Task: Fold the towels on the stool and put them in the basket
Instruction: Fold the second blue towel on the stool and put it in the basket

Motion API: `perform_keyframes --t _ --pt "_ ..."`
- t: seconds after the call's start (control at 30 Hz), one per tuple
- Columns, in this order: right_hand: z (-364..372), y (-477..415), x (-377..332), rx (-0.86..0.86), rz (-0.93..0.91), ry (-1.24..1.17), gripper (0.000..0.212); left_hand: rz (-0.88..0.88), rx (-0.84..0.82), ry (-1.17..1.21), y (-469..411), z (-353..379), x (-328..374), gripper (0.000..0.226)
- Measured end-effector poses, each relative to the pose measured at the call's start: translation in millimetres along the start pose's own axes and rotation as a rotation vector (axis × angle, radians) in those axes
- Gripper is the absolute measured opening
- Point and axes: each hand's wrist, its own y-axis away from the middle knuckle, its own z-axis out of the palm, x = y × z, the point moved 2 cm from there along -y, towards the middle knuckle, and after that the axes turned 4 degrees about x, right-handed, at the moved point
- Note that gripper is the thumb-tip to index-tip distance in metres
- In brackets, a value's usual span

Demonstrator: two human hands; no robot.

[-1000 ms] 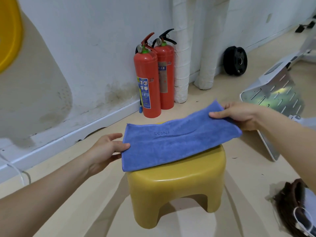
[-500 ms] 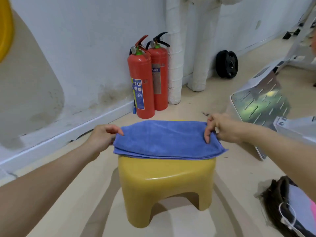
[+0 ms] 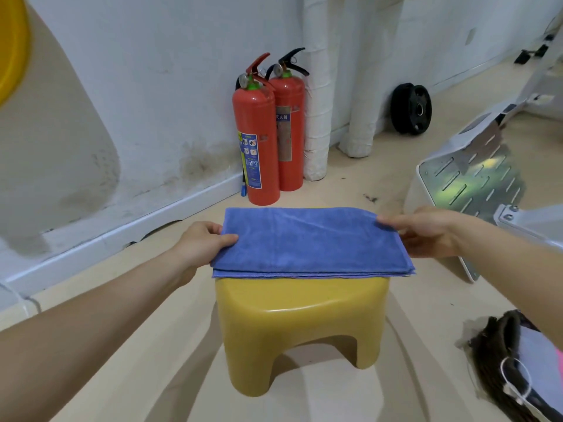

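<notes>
Fingers [image 3: 393, 222] at towel [image 3: 304, 239] ends (tips hidden)

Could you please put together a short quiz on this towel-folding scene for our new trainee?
1. True or false: the blue towel lies on the yellow stool.
2. How many red fire extinguishers stand by the wall? A one, B two, C three.
3. What do the left hand and the right hand each hold?
Key: 1 true; 2 B; 3 an end of the blue towel, the left hand at its left end and the right hand at its right end.
</notes>
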Motion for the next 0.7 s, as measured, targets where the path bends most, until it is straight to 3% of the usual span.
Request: perform_keyframes --t 0.13,0.23,0.3,0.37,0.47,0.57,0.63,0.7 --pt "15 3 -2 -0.008 0.041 0.011 0.025 0.08 0.041 0.19 7 0 13 0.008" --pt "21 -1 -7 0.089 -0.056 0.01 0.029 0.085 0.003 0.327 12 0 13 0.021" --pt "26 -7 -11 0.301 -0.246 0.273 0.032 0.145 0.003 0.253 18 3 7 0.034" --pt "34 -9 -15 0.493 -0.441 0.665 0.033 0.243 0.024 0.144 20 7 3 0.032" --pt "47 1 -29 0.587 -0.589 0.923 0.03 0.273 0.051 0.056 26 2 11 0.029" --pt "60 24 -62 0.557 -0.743 0.848 0.024 0.24 -0.044 0.134 38 -5 36 0.026" --pt "77 45 -80 0.464 -0.864 0.714 0.029 0.251 -0.27 0.325 53 -6 58 0.029" --pt "100 64 -86 0.261 -0.908 0.583 0.027 0.307 -0.458 0.453 66 -2 73 0.047"
